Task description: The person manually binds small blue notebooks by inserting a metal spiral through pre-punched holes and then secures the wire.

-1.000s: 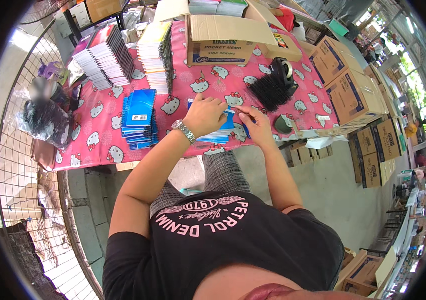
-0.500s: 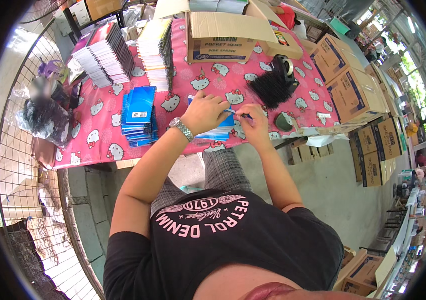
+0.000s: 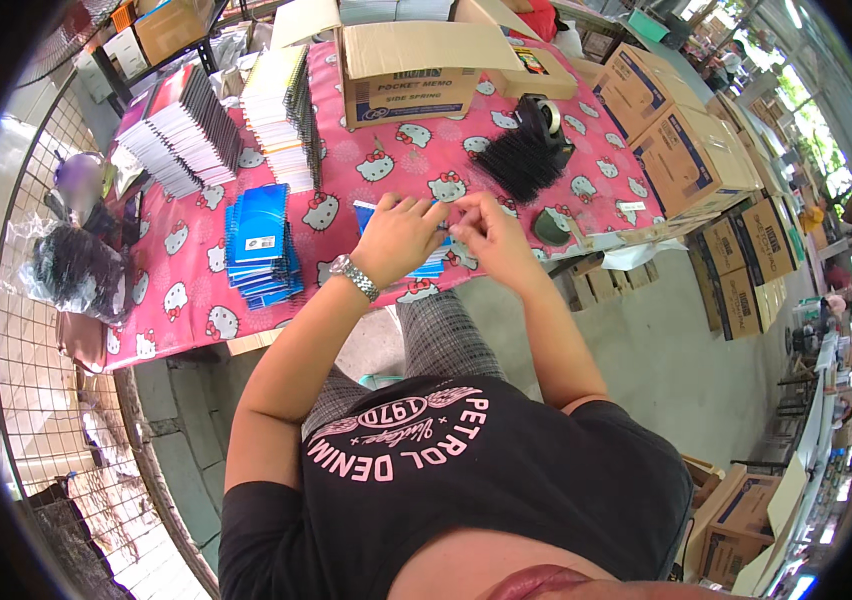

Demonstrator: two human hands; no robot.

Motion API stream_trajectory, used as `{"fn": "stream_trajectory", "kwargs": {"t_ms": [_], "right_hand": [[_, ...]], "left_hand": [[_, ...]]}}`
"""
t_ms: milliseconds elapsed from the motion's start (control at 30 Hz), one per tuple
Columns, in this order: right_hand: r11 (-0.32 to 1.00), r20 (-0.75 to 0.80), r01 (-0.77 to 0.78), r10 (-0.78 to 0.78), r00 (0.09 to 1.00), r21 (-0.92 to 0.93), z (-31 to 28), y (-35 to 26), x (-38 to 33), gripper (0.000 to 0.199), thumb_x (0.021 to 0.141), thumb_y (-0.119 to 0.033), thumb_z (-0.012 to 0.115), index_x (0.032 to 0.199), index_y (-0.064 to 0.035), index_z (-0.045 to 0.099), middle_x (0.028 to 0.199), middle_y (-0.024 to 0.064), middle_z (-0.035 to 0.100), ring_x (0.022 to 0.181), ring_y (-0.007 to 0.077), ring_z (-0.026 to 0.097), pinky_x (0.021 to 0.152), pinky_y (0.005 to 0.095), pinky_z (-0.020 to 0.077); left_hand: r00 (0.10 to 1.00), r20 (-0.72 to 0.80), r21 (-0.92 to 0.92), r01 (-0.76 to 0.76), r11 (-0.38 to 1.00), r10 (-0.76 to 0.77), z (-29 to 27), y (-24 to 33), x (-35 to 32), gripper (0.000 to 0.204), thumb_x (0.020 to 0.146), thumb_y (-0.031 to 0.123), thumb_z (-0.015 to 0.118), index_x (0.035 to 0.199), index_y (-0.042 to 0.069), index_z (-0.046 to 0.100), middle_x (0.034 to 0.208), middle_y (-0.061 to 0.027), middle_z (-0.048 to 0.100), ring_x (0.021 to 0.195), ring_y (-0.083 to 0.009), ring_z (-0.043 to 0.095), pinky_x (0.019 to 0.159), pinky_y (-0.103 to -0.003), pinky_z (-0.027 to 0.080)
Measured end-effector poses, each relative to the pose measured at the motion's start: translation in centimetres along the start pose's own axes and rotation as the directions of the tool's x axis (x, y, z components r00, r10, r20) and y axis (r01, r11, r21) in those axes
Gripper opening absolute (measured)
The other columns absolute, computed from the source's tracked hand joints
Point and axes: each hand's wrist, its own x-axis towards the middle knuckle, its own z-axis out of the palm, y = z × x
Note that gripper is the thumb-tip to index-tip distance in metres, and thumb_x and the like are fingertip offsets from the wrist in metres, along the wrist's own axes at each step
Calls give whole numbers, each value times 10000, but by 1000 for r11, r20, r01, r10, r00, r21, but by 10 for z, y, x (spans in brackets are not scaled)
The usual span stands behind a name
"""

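Observation:
My left hand [image 3: 398,238], with a metal watch on its wrist, lies on a small blue notebook [image 3: 428,268] at the front of the pink cloth-covered table [image 3: 346,200]. My right hand [image 3: 488,236] is beside it, fingers pinched at the notebook's top edge together with the left fingers. What sits between the fingertips is too small to make out. A stack of blue notebooks [image 3: 259,245] lies to the left of my hands.
A heap of black spiral bindings [image 3: 519,160] and a tape dispenser [image 3: 550,120] sit right of my hands. Stacks of notebooks [image 3: 186,130] and an open cardboard box [image 3: 411,70] stand at the back. Cardboard boxes [image 3: 686,150] line the floor on the right.
Both hands have shifted slightly toward the back of the notebook and drawn closer together, fingertips now meeting at its top edge.

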Motion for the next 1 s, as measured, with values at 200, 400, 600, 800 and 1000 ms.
{"fn": "stream_trajectory", "kwargs": {"t_ms": [200,400,600,800,1000], "right_hand": [[405,-683,-677,158,714,-614,-86,209,9,676,855,-517,647,1212,48,546,1198,254,610,1096,385,606,897,480,496],[508,-400,-604,459,793,-614,-74,178,14,685,815,-525,646,1161,64,585,1230,254,599,1139,396,582,977,448,457],[766,487,-277,-54,872,580,-55,38,54,615,757,-333,688,1227,56,616,1238,161,639,1135,253,604,1013,369,433],[755,638,-401,-30,769,519,-54,35,66,526,789,-171,641,1241,94,594,1213,142,640,1086,188,589,1022,329,413],[518,538,-376,-204,818,768,-46,26,64,425,816,-146,652,1193,50,635,1202,124,646,1050,208,624,974,359,474]], "left_hand": [[999,25,-66,-23,998,25,4,2,17,269,920,353,595,1052,120,577,984,-59,640,1047,-254,576,975,-539,367],[925,-218,140,345,928,-310,9,5,-16,342,878,431,641,1031,128,596,1035,-66,581,1225,-299,465,1029,-745,231],[966,-68,5,251,968,-250,6,-12,-12,392,788,446,740,985,131,614,972,-57,557,1038,-279,523,896,-547,406],[976,-80,-88,194,977,-201,-1,-17,-15,376,758,435,766,931,126,639,964,-58,554,1004,-264,524,835,-444,412],[971,-69,-85,224,971,-230,-2,-21,-15,365,743,398,771,953,124,654,975,-54,558,1013,-260,516,850,-442,408]]}}
